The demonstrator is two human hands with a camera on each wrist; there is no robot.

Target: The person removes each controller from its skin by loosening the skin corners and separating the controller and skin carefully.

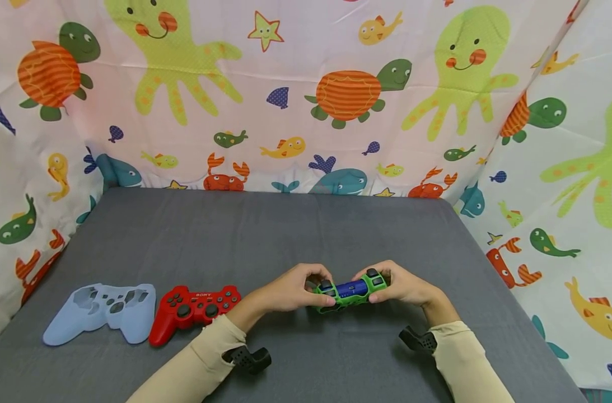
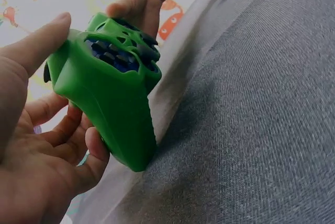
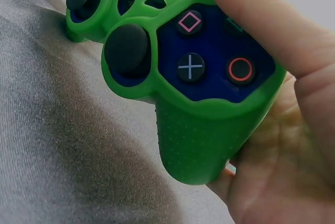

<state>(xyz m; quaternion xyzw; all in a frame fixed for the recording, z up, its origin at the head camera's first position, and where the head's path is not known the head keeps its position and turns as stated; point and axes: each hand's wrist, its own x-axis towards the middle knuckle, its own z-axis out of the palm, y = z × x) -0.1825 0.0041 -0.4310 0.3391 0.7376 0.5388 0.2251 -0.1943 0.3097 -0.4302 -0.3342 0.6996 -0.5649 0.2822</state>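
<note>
Both hands hold a blue game controller (image 1: 353,289) that wears a green silicone cover (image 2: 110,98). In the head view its shoulder-button edge faces up, low over the table. My left hand (image 1: 298,288) grips the left end, thumb on the near side and fingers curled behind. At the other end my right hand (image 1: 403,284) pinches the covered controller the same way. The right wrist view shows the dark thumbstick (image 3: 126,50) and the symbol buttons inside the cover's opening. Over to the left lie a red controller (image 1: 195,308) and a pale blue silicone cover (image 1: 104,310), side by side.
A grey cloth (image 1: 285,224) covers the table. Behind it and along both sides hangs a white curtain (image 1: 295,56) printed with sea animals. Black wrist camera mounts (image 1: 247,360) sit on both sleeves. The left forearm passes close to the red controller.
</note>
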